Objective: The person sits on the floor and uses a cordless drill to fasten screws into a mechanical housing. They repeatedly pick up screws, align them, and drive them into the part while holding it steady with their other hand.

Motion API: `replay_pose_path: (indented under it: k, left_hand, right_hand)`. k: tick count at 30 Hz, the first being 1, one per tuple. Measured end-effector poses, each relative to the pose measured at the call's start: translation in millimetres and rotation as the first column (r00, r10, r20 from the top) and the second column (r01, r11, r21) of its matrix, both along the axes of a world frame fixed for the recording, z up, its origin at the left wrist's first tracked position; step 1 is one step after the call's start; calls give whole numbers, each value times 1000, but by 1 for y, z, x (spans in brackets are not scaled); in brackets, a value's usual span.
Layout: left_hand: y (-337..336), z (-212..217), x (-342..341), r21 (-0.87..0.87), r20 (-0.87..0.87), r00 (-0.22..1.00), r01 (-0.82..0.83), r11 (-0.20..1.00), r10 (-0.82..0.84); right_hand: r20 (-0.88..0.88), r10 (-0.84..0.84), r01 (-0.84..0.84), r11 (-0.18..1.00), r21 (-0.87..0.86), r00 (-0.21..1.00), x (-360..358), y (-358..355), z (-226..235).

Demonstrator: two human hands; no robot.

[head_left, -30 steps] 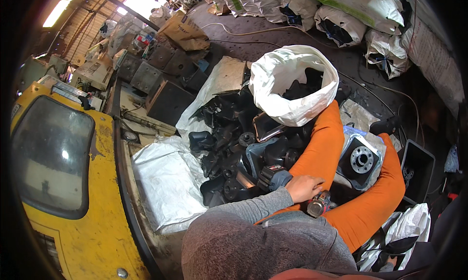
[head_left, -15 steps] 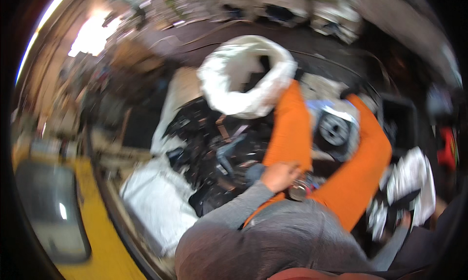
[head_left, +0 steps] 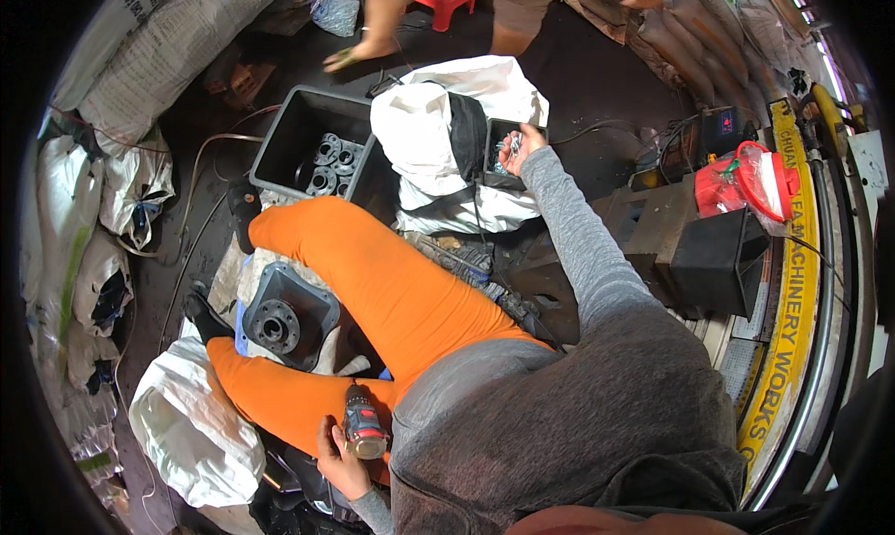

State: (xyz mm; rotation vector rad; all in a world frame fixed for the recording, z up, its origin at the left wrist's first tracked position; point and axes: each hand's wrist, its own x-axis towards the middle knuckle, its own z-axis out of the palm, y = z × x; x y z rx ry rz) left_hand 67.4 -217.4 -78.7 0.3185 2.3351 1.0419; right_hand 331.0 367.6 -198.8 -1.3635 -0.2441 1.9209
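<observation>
My right hand [head_left: 522, 151] reaches out over a small dark box [head_left: 503, 179], its fingers closed on several small metal screws [head_left: 512, 145]. More small pieces lie in the box below. Low in the view, my left hand [head_left: 343, 462] is wrapped against a cordless drill [head_left: 364, 425] over my left thigh; the drill's handle is hidden. Between my lower legs sits a grey squarish housing [head_left: 312, 313] with a round flanged metal part [head_left: 276, 326] in its middle.
Beyond my right leg, a grey crate [head_left: 270, 167] holds several round parts, beside a white sack [head_left: 410, 130]. Another person's bare foot [head_left: 364, 52] is near a red stool [head_left: 446, 6]. At right are a red bag [head_left: 736, 183] and yellow beam [head_left: 783, 349]. Cables cross the floor.
The view has swung to the right. My right arm has gone from low at my side to stretched out at the small box. My left hand stays by the drill.
</observation>
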Motion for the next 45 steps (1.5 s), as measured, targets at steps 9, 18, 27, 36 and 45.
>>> replay_pose_path:
  k: [9, 18, 27, 36, 45]
  left_hand:
    - [-2, 25, -1, -87, -35, 990, 130, 988, -134]
    - [-20, 34, -1, -261, -94, 822, 523, 811, -561]
    - [-9, 18, 9, -455, -262, 800, 390, 800, -540]
    - [-18, 32, -7, -280, -42, 934, 331, 901, -356]
    - [23, 136, -26, 300, -304, 941, 240, 923, -146]
  right_hand:
    - [-271, 2, 10, 999, 41, 963, -10, -4, -12]
    - [-359, -133, 208, 961, 180, 924, 3, -7, -9]
    - [-820, -38, 394, 889, 232, 571, -2, -17, -5]
    - [-705, 469, -181, 877, 446, 533, -106, -75, 34]
    - [-782, 520, -653, 731, 198, 345, -269, -266, 98]
